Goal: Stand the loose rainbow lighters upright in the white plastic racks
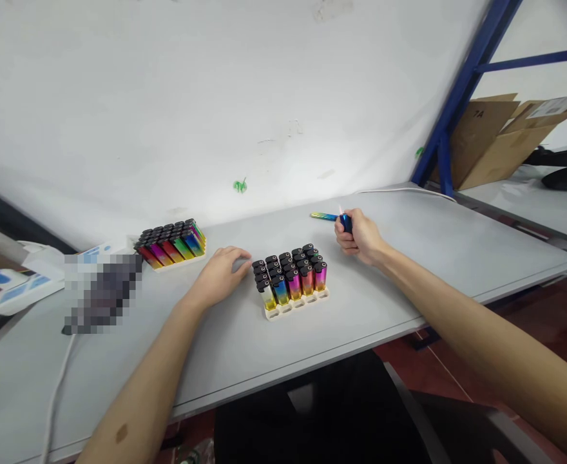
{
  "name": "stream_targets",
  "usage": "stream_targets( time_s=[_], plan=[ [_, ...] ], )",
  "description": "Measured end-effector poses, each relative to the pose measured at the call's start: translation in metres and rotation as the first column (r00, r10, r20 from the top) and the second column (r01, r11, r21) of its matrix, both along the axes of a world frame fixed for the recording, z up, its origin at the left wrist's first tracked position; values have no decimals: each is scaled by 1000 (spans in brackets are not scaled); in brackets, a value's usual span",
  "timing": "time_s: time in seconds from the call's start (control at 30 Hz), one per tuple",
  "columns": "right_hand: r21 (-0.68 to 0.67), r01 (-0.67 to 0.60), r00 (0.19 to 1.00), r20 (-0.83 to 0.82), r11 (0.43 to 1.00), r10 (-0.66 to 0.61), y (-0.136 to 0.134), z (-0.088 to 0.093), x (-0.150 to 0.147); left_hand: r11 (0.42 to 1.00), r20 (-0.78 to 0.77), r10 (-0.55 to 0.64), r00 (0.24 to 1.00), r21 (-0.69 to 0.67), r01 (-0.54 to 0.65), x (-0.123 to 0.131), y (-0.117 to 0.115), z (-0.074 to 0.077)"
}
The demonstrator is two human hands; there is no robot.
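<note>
My right hand [359, 236], raised over the right part of the table, is closed round a shiny blue lighter [345, 222]. A pale streak like a flame [340, 209] shows at the lighter's top. Just left of that hand, a slim yellow-to-blue metallic piece [324, 216] shows, its right end hidden by the fist. My left hand [221, 274] rests on the table with its fingers stretched out, the fingertips close to a white tray [297, 308]. In this tray several black-topped lighters [293, 280] in shiny mixed colours stand upright in rows; the front row of slots holds none.
At the back left stands a second full rack of coloured lighters [171, 245]. Near it are a blurred dark object [107, 293] with a white cable [58, 386] and white-blue packaging [22, 287]. A wall, a blue metal frame [457, 84] and cardboard boxes [500, 142] bound the table.
</note>
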State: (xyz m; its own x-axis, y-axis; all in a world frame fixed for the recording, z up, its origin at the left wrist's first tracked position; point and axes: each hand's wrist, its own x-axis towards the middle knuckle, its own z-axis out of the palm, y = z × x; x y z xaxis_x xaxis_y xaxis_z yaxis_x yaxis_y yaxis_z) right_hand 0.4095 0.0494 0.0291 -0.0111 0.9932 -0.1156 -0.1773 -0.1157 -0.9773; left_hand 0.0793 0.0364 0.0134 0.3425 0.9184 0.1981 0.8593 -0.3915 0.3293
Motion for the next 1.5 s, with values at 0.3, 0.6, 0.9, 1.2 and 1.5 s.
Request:
stream_targets(
  time_s=[0.3, 0.6, 0.9, 1.2, 1.5],
  plan=[
    [226, -134, 955, 289, 965, 65, -16, 3, 3, 1000, 3, -11, 1000, 13, 11, 0, 0, -1],
    [427, -298, 782, 622, 854, -38, -109, 60, 5, 1000, 6, -19, 1000, 12, 19, 1, 0, -2],
    [486, -419, 699, 712, 766, -70, -133, 26, -67, 997, 12, 16, 1000, 71, -17, 3, 5, -10],
    [455, -500, 480, 854, 737, -201, -117, 14, -99, 990, 13, 33, 999, 138, -34, 8, 1, -19],
    [406, -548, 391, 897, 732, -206, -120, 22, -103, 990, 21, 37, 999, 136, -39, 9, -1, -19]
  ],
)
